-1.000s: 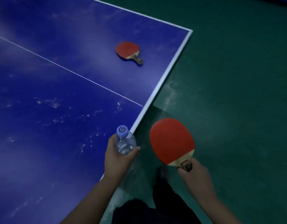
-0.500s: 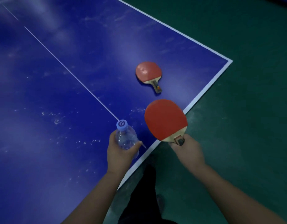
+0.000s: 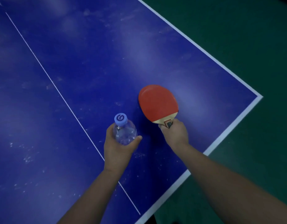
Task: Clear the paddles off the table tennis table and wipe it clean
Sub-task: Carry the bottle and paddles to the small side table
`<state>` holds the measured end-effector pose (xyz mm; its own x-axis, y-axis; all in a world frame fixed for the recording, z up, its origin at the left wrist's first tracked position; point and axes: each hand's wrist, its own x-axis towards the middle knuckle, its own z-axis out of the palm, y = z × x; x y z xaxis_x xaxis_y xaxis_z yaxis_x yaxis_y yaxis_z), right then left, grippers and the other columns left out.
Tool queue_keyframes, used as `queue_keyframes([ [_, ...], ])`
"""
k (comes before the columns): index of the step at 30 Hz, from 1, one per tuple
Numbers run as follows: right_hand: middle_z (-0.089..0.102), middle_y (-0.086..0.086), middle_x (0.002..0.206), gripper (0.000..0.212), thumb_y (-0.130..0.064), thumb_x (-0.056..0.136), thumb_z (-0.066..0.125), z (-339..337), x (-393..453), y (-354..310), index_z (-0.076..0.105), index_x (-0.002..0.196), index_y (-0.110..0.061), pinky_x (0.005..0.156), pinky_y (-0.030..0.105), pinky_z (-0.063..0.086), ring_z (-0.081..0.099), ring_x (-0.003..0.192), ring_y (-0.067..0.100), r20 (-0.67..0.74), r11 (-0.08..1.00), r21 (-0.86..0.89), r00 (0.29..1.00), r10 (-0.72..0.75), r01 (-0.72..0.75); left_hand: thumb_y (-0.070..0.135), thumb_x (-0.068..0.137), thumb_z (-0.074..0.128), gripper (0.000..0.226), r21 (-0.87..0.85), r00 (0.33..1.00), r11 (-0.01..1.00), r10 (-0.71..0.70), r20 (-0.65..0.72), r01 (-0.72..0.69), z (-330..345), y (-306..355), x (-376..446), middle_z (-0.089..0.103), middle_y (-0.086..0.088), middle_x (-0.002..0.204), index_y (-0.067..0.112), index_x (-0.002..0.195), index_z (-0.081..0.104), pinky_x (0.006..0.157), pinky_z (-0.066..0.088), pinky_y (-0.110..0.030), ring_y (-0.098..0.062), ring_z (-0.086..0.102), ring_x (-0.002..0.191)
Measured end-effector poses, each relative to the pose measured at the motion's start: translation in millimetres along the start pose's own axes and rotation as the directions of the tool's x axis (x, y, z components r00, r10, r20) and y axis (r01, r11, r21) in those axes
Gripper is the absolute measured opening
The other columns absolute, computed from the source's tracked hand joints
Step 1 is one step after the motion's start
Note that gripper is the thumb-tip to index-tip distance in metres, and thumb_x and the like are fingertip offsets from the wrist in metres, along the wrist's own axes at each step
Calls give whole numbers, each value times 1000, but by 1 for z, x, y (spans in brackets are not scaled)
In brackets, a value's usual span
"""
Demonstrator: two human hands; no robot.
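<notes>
My right hand [image 3: 175, 135] grips the wooden handle of a red paddle [image 3: 157, 104] and holds it low over the blue table tennis table [image 3: 91, 62], near its right corner. The held blade covers the place where the second red paddle lay. Only a thin red arc shows along its upper left rim, and I cannot tell whether the two touch. My left hand [image 3: 118, 151] grips a clear plastic water bottle [image 3: 123, 135] with a blue cap, upright over the table just left of the paddle.
White dusty specks [image 3: 26, 157] mark the blue surface on the left and near my left wrist. A white centre line [image 3: 58, 91] runs diagonally. The table's white-edged corner [image 3: 259, 97] is at the right, with green floor [image 3: 236, 38] beyond it.
Both hands moved forward over the table toward the corner. The paddle in my right hand has come over the paddle that lay on the table and now covers it.
</notes>
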<state>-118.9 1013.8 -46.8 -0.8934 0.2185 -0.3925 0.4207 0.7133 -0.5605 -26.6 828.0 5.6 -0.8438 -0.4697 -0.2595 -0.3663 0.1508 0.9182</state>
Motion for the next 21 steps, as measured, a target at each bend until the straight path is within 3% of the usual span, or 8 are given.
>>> queue_keyframes([
  [4, 57, 7, 91, 43, -52, 82, 71, 19, 35, -13, 58, 91, -12, 55, 30, 41, 59, 75, 27, -5, 994, -102, 1000, -26, 25, 21, 68, 91, 66, -1, 999, 1000, -16, -50, 16, 6, 1, 16, 64, 13, 110, 26, 121, 53, 68, 43, -2, 10, 61, 92],
  [7, 50, 7, 100, 46, -50, 85, 71, 24, 43, -19, 56, 102, -10, 69, 41, 53, 58, 83, 29, -6, 989, -144, 1000, -15, 14, 22, 67, 91, 68, -3, 997, 999, -44, -56, 44, 7, -1, 19, 64, 12, 110, 25, 123, 54, 67, 43, -1, 10, 60, 92],
  [10, 47, 8, 107, 52, -50, 88, 68, 25, 49, -23, 50, 114, -9, 78, 45, 54, 57, 89, 28, 4, 981, -191, 1000, 26, -25, 22, 66, 92, 68, -14, 996, 998, -66, -65, 66, 7, -5, 21, 65, 9, 111, 25, 122, 54, 67, 44, -2, 6, 62, 93],
  [15, 49, 12, 116, 64, -46, 85, 75, 24, 47, -24, 43, 123, -6, 79, 44, 55, 59, 99, 32, 77, 960, -275, 994, 81, -56, 23, 67, 91, 68, -26, 995, 996, -92, -39, 91, 5, -9, 21, 65, 9, 111, 26, 123, 54, 68, 44, -2, 3, 63, 94],
  [21, 61, 10, 108, 62, -45, 80, 80, 24, 50, -29, 46, 117, -8, 64, 36, 49, 64, 93, 30, 114, 936, -313, 972, 206, -161, 20, 67, 91, 65, -30, 996, 996, -90, -12, 89, 3, -7, 22, 66, 8, 109, 28, 119, 53, 67, 44, -2, 7, 63, 91],
])
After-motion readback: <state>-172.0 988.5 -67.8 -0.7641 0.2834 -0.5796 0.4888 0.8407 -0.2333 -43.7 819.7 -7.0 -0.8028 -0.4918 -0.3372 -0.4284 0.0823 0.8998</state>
